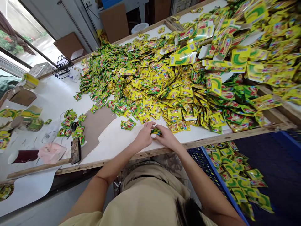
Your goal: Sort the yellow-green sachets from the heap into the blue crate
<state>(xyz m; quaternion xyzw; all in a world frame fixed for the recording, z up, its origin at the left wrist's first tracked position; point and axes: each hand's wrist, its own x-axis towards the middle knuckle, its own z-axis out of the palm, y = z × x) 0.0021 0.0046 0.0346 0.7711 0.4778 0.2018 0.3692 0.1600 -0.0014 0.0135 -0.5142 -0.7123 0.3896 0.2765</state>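
My left hand (144, 137) and my right hand (165, 136) meet over the near edge of the white table (113, 135). Between their closed fingers shows a small green-and-yellow packet (156, 132), mostly hidden by the fingers. Just left of my hands lies a little stack of green packets (128, 124). Beyond them spreads a big heap of small yellow and green packets (150, 84), its near edge close to my fingertips.
Yellow-green card boxes (183, 58) lie on the heap at right. A blue crate (207, 157) holding packets stands below the table's right edge. At left are a phone (75, 150), scissors (74, 126), a pink bag (51, 153) and a black wire rack (62, 66).
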